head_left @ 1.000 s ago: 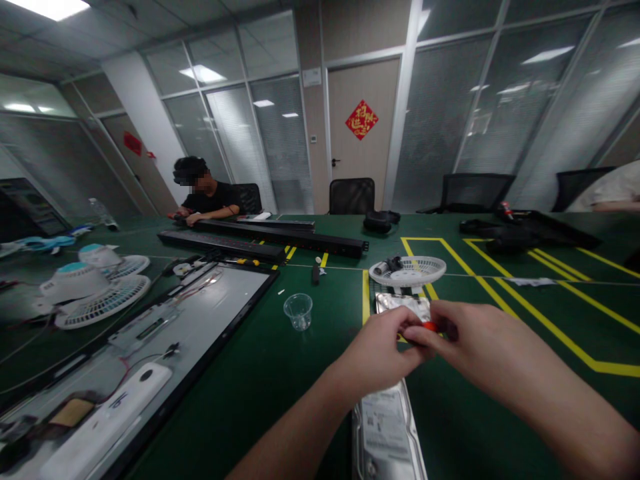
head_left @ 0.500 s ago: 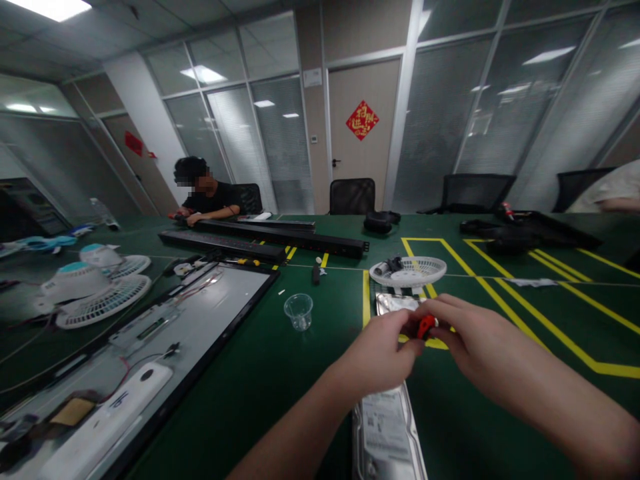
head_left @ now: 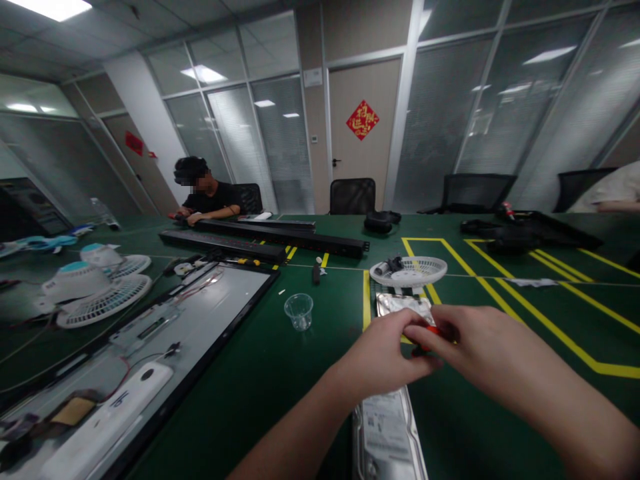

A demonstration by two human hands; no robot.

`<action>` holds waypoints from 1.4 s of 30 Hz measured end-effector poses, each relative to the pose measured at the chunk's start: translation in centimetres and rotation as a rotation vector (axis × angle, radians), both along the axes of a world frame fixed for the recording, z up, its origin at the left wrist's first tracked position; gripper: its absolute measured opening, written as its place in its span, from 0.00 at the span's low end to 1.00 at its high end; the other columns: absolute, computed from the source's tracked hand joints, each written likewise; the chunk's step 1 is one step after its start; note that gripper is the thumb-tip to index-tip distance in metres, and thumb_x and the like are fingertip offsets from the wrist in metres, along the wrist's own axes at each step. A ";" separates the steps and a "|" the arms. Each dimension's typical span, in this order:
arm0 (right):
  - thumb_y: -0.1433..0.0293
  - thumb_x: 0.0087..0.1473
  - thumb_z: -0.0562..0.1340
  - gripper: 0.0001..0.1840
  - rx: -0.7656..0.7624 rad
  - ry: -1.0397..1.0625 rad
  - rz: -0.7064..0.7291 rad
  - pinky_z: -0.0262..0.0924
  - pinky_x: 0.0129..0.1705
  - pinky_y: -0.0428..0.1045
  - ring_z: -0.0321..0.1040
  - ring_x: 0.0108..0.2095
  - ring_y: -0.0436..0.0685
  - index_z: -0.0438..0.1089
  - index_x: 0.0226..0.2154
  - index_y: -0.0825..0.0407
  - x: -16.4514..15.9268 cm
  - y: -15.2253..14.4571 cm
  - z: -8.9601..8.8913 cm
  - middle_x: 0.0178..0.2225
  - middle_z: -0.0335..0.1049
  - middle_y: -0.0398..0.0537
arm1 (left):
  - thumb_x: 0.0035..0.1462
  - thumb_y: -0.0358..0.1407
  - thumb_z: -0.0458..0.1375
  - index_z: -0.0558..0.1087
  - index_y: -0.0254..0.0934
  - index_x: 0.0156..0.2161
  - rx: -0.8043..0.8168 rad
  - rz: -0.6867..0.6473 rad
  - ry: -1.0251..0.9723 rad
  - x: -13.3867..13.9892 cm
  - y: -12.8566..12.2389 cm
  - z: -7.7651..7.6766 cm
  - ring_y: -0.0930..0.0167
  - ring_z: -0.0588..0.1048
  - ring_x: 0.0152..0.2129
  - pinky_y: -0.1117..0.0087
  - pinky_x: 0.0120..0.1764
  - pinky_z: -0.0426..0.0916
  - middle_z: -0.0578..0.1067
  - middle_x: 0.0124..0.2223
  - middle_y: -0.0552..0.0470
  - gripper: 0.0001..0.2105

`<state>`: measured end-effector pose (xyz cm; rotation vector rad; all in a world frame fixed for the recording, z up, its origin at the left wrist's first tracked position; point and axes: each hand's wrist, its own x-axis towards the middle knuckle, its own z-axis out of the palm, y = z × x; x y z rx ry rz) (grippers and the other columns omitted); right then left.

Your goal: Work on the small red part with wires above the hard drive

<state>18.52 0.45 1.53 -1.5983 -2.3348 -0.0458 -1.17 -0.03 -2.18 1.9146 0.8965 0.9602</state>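
Head view shows both hands meeting above the near middle of the dark green surface [head_left: 280, 373]. The left hand [head_left: 385, 357] and the right hand [head_left: 475, 347] are each pinched closed on one small red-and-black part [head_left: 430, 331], fingertips touching over it; only a sliver of red shows between them, so its exact shape cannot be told. The part is held in the air, clear of the surface, just above the far end of a silver rectangular metal drive casing with a white label [head_left: 387, 427] that lies at the near edge.

Findings on risk:
- Grip is by fingertips only. In my judgement a slip would drop the part onto the casing, or send it rolling off the near edge.
- A clear plastic cup [head_left: 299, 311] stands just left of the hands; an outward swing of the left elbow could tip it.
- A white perforated plastic basket holding small items [head_left: 408, 271] sits just beyond the hands, near a yellow tape line [head_left: 365, 293]; a forward lunge could knock it over.

A seated person in a black shirt [head_left: 207, 197] works at the far left edge, well apart.
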 end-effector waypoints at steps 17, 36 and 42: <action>0.72 0.68 0.57 0.13 0.084 0.145 0.235 0.70 0.38 0.55 0.79 0.38 0.62 0.78 0.46 0.47 0.7 0.0 -0.1 0.46 0.80 0.54 | 0.69 0.31 0.57 0.72 0.38 0.62 -0.075 0.036 0.005 0.2 0.2 -0.7 0.59 0.84 0.48 0.58 0.50 0.78 0.84 0.53 0.40 0.18; 0.46 0.69 0.61 0.24 -0.061 -0.012 -0.007 0.54 0.30 0.53 0.73 0.28 0.62 0.78 0.32 0.45 0.0 -0.1 0.3 0.28 0.78 0.50 | 0.57 0.35 0.72 0.77 0.37 0.55 -0.018 -0.011 -0.002 0.1 0.1 -0.4 0.58 0.82 0.50 0.61 0.51 0.76 0.83 0.54 0.43 0.21; 0.43 0.68 0.60 0.27 -0.075 -0.041 -0.074 0.53 0.31 0.54 0.73 0.28 0.63 0.76 0.30 0.45 -0.3 -0.1 0.2 0.28 0.78 0.51 | 0.61 0.35 0.69 0.76 0.36 0.48 -0.004 0.013 -0.005 0.1 0.1 -0.5 0.63 0.81 0.45 0.65 0.46 0.73 0.83 0.49 0.45 0.12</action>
